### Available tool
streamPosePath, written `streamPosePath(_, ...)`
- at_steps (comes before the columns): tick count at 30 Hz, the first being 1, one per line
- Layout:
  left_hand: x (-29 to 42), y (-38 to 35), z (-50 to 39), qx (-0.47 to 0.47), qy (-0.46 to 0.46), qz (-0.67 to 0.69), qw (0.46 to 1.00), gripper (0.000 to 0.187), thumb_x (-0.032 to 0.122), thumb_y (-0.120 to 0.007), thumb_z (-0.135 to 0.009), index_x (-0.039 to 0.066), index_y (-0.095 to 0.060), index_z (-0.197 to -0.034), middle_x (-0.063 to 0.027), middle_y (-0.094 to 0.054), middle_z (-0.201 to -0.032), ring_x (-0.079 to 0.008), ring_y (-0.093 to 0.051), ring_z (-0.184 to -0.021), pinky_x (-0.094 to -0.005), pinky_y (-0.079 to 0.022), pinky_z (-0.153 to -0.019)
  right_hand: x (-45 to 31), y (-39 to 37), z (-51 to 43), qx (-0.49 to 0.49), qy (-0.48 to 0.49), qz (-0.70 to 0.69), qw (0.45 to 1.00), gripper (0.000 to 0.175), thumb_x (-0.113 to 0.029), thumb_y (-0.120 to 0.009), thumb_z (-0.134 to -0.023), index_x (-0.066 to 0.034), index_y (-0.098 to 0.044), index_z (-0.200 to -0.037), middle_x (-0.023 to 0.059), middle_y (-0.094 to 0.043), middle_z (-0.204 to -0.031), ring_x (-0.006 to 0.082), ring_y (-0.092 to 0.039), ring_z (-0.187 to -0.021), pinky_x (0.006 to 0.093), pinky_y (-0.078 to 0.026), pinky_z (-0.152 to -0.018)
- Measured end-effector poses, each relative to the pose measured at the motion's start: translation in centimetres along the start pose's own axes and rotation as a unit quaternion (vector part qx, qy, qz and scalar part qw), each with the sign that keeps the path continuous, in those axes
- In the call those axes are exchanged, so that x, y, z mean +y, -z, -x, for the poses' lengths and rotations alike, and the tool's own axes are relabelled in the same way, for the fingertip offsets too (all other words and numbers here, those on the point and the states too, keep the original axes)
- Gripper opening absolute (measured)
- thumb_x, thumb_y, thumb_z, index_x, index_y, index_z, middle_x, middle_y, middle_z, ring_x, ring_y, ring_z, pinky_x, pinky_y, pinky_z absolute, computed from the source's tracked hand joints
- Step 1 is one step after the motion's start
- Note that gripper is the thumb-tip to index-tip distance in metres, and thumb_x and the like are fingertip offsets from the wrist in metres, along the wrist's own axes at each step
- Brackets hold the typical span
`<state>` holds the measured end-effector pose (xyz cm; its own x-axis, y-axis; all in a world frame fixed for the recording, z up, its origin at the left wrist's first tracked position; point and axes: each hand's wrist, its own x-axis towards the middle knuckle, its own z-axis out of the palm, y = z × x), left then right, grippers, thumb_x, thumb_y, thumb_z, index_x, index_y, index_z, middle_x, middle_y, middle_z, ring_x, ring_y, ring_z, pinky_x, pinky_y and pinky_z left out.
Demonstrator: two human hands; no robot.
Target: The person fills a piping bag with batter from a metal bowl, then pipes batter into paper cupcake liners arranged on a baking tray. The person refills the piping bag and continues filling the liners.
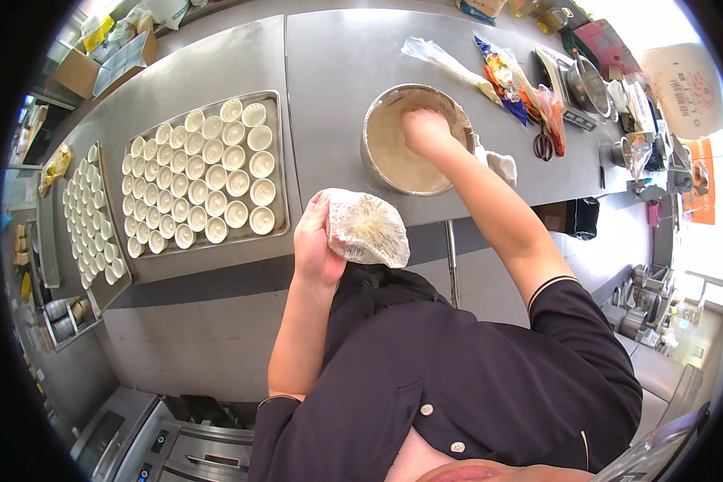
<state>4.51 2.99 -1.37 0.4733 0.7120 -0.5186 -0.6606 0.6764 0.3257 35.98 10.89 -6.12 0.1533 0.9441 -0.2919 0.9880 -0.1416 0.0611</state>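
Note:
My left hand [314, 238] grips a translucent plastic piping bag [370, 232], its crumpled wide end spread and smeared with pale batter. The bag hangs over the table's front edge, in front of my apron. My right hand [426, 131] reaches down inside a deep metal mixing bowl [366, 153]. Its fingers are curled low near the far wall; the fingertips, and anything they hold, are hidden. Beige batter [391, 150] coats the bowl's inside. To the left, a metal baking tray [282, 211] carries rows of white paper cups [215, 176] with pale batter in them.
A second tray of cups [90, 208] stands farther left. Behind the bowl lies a filled piping bag [452, 65]. At right are printed packets [506, 84], scissors [543, 144], a scale [578, 118] bearing a metal bowl [589, 84], and a cloth [501, 167] beside the mixing bowl.

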Motion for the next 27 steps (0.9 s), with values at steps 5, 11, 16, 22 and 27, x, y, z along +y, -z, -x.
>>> streamPosePath(5, 0.9, -1.2, -3.2, -0.072, 0.070, -0.056, 0.993, 0.044, 0.012, -0.045, -0.116, 0.005, -0.038, -0.160, -0.0107, -0.070, -0.117, -0.0203, -0.073, -0.105, -0.0393, -0.064, -0.089, -0.3, 3.9, 4.0, 0.034, 0.013, -0.048, 0.998, 0.015, -0.012, -0.066, -0.092, -0.0024, -0.074, -0.101, 0.0235, -0.078, -0.097, 0.0400, -0.078, -0.092, 0.0507, -0.062, -0.082)
streamPosePath(11, 1.2, -2.3, -6.7, -0.107, 0.157, -0.091, 0.977, 0.070, 0.008, -0.046, -0.115, 0.009, -0.012, -0.175, -0.0147, -0.070, -0.127, -0.0218, -0.074, -0.107, -0.0392, -0.065, -0.089, 1.3, 5.2, 7.2, 0.151, -0.131, -0.199, 0.959, 0.012, -0.009, -0.061, -0.094, -0.0008, -0.066, -0.101, 0.0305, -0.074, -0.094, 0.0511, -0.072, -0.090, 0.0580, -0.057, -0.083)
streamPosePath(16, 1.6, -2.7, -7.7, -0.100, 0.177, -0.128, 0.971, 0.065, 0.003, -0.049, -0.111, 0.007, -0.027, -0.172, -0.0151, -0.073, -0.121, -0.0212, -0.076, -0.100, -0.0381, -0.065, -0.088, -0.9, 0.5, 4.7, 0.063, -0.166, -0.369, 0.912, 0.027, -0.002, -0.061, -0.087, 0.0063, -0.067, -0.112, 0.0338, -0.073, -0.098, 0.0463, -0.076, -0.091, 0.0524, -0.062, -0.080)
streamPosePath(22, 2.0, -2.3, -6.9, -0.097, 0.195, -0.150, 0.964, 0.062, -0.001, -0.055, -0.108, -0.003, -0.035, -0.167, -0.0176, -0.074, -0.121, -0.0216, -0.076, -0.101, -0.0373, -0.065, -0.086, -1.5, -0.1, 3.7, -0.060, -0.222, -0.624, 0.747, 0.041, 0.004, -0.060, -0.091, 0.0068, -0.063, -0.132, 0.0216, -0.074, -0.108, 0.0320, -0.079, -0.088, 0.0417, -0.067, -0.066)
streamPosePath(27, 0.9, -1.9, -5.9, -0.096, 0.195, -0.132, 0.967, 0.062, 0.002, -0.054, -0.109, -0.002, -0.035, -0.167, -0.0123, -0.075, -0.116, -0.0183, -0.076, -0.097, -0.0348, -0.064, -0.086, 0.1, 0.1, 4.1, -0.093, -0.193, -0.712, 0.669, 0.035, -0.001, -0.067, -0.097, -0.0017, -0.062, -0.132, 0.0156, -0.075, -0.104, 0.0273, -0.078, -0.085, 0.0408, -0.066, -0.068)
